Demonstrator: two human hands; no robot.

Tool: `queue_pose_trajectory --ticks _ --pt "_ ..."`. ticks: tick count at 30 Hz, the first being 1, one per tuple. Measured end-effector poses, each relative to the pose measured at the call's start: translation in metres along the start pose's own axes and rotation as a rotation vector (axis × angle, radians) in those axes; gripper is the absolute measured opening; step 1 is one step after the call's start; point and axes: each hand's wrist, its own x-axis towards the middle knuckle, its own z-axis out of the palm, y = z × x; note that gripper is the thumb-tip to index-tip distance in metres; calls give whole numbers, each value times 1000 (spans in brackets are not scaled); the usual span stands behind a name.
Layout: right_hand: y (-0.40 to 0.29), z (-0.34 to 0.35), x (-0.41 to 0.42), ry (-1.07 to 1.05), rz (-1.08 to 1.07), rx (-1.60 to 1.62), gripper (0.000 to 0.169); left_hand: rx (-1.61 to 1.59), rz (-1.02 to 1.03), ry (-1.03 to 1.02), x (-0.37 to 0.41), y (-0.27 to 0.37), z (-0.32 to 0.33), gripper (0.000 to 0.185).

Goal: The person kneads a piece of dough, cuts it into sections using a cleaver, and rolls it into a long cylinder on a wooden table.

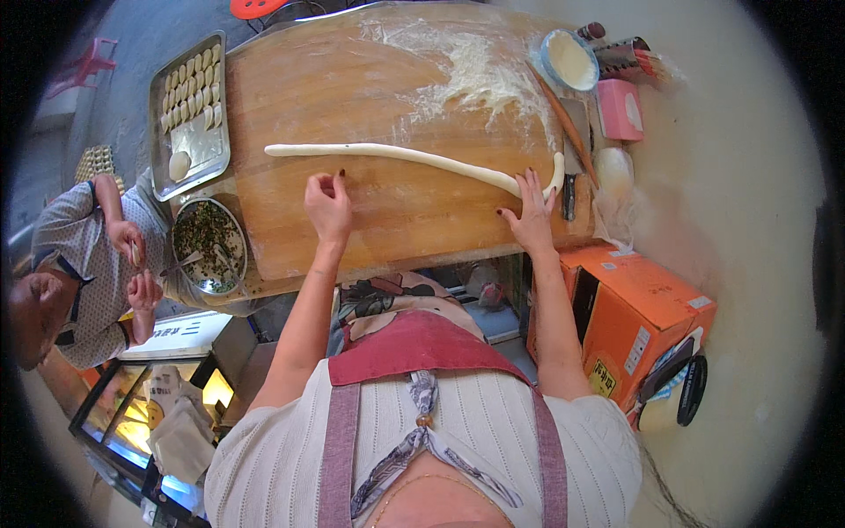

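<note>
A long rope of white dough [396,153] lies across the wooden work board [370,231], its right end bent upward. My right hand [530,214] rests on the rope near that bend, fingers spread. Just below the rope's left part is my left hand [329,208], raised with its fingers curled together and not touching the dough; whether anything small is between the fingertips cannot be told. Loose flour [475,82] is spread over the upper right of the board. To the right lie a wooden rolling pin [564,122] and a cleaver with a black handle [568,198].
On the left stand a metal tray [198,155] of dumplings with a dough ball, and a bowl of chopped filling [208,241]. A co-worker [112,257] sits beside them. A blue bowl [569,59], a pink tissue box [619,109] and an orange carton [634,284] are on the right.
</note>
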Motion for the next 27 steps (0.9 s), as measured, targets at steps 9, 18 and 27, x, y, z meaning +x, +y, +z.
queue_pose_trajectory --ticks 9,18,27 --pt "-139 59 7 40 -221 342 15 332 143 342 107 43 55 64" --pt "-188 54 49 54 -28 445 31 -174 457 -470 61 33 61 61" --pt "-104 53 86 -70 -376 109 66 555 365 7 -66 -17 -83 77"
